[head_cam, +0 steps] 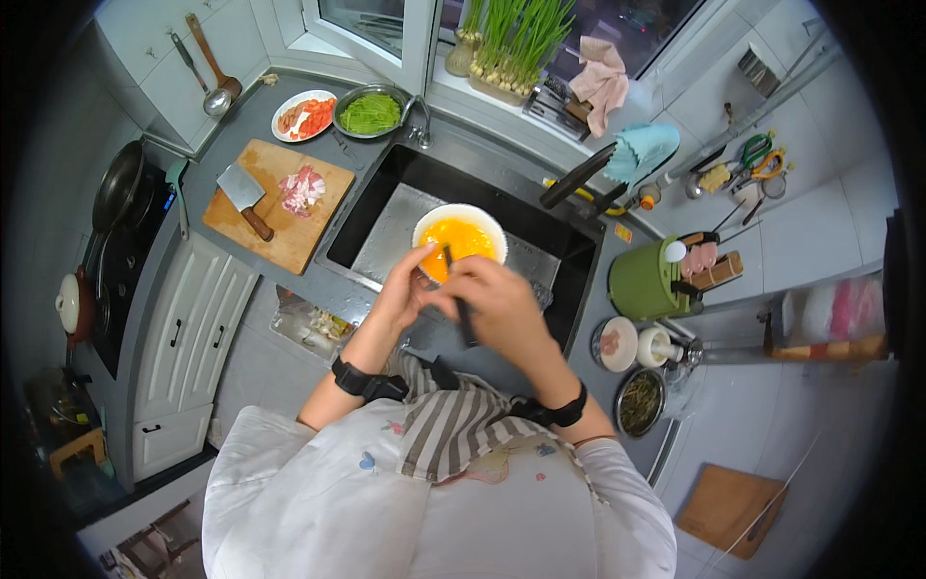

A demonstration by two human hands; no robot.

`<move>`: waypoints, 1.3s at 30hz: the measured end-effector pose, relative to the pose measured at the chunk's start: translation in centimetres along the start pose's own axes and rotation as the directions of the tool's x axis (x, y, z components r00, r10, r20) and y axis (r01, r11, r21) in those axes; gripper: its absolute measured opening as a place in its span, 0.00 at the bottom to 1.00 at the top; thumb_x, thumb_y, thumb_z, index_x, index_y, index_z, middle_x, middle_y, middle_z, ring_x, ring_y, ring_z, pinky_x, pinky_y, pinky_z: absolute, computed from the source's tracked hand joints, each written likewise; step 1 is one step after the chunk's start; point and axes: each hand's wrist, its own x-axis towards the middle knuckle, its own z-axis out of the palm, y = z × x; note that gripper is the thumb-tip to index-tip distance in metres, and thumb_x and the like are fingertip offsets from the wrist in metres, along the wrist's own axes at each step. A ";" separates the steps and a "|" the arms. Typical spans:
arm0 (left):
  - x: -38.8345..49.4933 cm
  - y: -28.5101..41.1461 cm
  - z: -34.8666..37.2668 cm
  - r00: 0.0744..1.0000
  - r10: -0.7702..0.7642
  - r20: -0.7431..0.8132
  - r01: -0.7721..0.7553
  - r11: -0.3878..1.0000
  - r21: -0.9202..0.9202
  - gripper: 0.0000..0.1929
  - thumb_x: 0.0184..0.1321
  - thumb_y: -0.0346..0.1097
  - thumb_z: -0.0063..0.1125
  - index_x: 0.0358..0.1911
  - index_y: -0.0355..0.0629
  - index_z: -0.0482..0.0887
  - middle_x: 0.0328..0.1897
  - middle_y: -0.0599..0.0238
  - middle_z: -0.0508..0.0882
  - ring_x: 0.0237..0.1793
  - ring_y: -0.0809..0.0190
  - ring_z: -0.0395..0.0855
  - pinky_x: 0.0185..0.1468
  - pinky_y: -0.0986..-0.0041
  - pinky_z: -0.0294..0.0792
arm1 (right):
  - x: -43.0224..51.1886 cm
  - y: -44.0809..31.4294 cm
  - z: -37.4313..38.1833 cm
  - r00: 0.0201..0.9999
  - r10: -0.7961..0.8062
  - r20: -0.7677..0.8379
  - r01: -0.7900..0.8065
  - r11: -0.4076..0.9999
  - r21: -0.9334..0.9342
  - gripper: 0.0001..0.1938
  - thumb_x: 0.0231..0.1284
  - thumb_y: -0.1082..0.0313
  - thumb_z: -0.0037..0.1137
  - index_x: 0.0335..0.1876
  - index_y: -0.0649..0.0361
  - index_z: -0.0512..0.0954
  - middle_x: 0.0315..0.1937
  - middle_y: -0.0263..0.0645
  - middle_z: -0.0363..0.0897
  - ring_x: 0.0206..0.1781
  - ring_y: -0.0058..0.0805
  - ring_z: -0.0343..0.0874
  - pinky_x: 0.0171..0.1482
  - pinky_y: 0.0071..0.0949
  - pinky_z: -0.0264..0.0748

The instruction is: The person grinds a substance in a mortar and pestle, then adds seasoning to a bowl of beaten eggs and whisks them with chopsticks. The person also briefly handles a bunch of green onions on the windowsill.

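A white bowl (500, 233) of beaten egg (463, 235) is tilted above the black sink (405, 170). My left hand (406, 289) grips its near left rim, thumb on top. My right hand (499, 300) is closed on dark chopsticks (463, 315), whose tips dip into the yellow liquid; the hand is slightly blurred. To the left lies a wooden cutting board (311, 174) with a cleaver (246, 195) and chopped raw meat (302, 191). Behind the board stand a plate of cut tomato and other slices (307, 116) and a metal bowl of chopped greens (370, 114).
The faucet (423, 130) rises at the sink's back edge. On the right are a green knife holder (644, 279), a bowl with meat (615, 344), a mortar (653, 346) and a metal bowl of dark strands (640, 403). A wok (119, 184) is by the stove at far left.
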 end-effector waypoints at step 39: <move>14.0 15.6 -10.7 0.901 0.048 -0.430 -0.029 0.998 0.051 0.26 0.50 0.23 0.60 0.56 0.40 0.70 0.42 0.64 0.81 0.31 0.68 0.83 0.32 0.79 0.76 | 26.7 18.9 6.2 0.984 0.174 -0.024 -0.174 0.985 0.011 0.07 0.52 0.70 0.59 0.37 0.55 0.80 0.28 0.38 0.81 0.31 0.36 0.82 0.34 0.31 0.79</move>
